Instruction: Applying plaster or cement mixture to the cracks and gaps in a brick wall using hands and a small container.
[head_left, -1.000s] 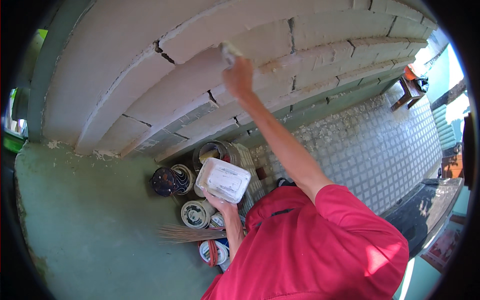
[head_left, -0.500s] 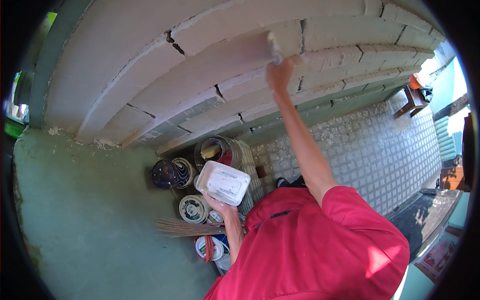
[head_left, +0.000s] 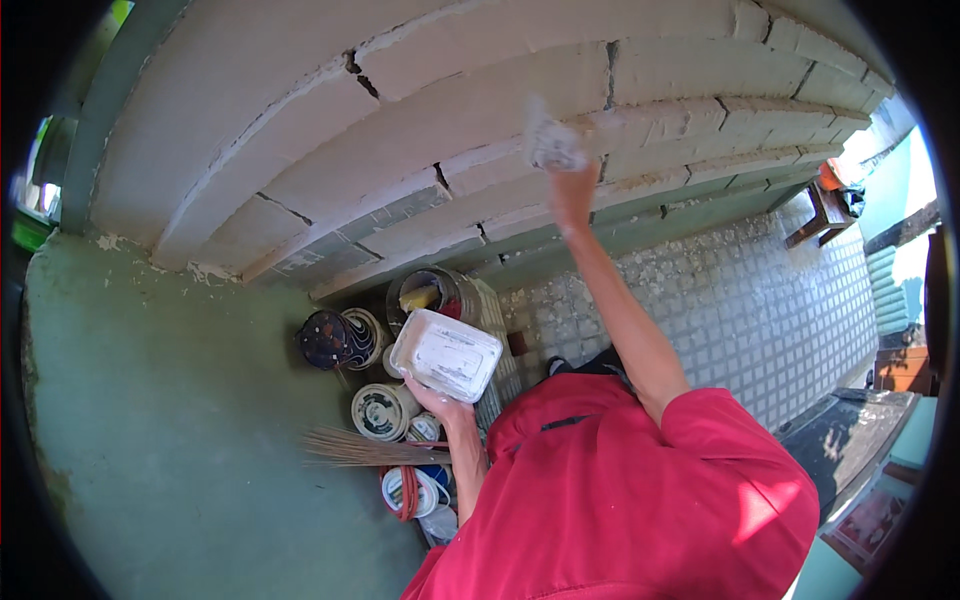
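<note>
My left hand point(head_left: 440, 402) grips the lower edge of a shallow white rectangular tray point(head_left: 447, 355) smeared inside with white paste. At arm's length, my right hand point(head_left: 574, 195) is closed on a white-smeared scraper point(head_left: 553, 142), which is blurred by motion, so its blade's outline is unclear. The scraper is in front of the pale block-patterned wall point(head_left: 480, 110); I cannot tell whether it touches. Dark gaps run between some blocks, and raised ledges cross the wall.
Below the tray stand a dark-splashed bucket point(head_left: 330, 338), a white-lidded pail point(head_left: 382, 411), a larger tub point(head_left: 448, 288) and a stick broom point(head_left: 365, 446). A green wall point(head_left: 200, 400) rises at left. Tiled floor point(head_left: 740, 300) stretches right towards a wooden stool point(head_left: 826, 215).
My right hand has dropped slightly and moved a little right with the scraper, which has turned from pointing left to pointing up. My left hand still holds the tray in nearly the same place.
</note>
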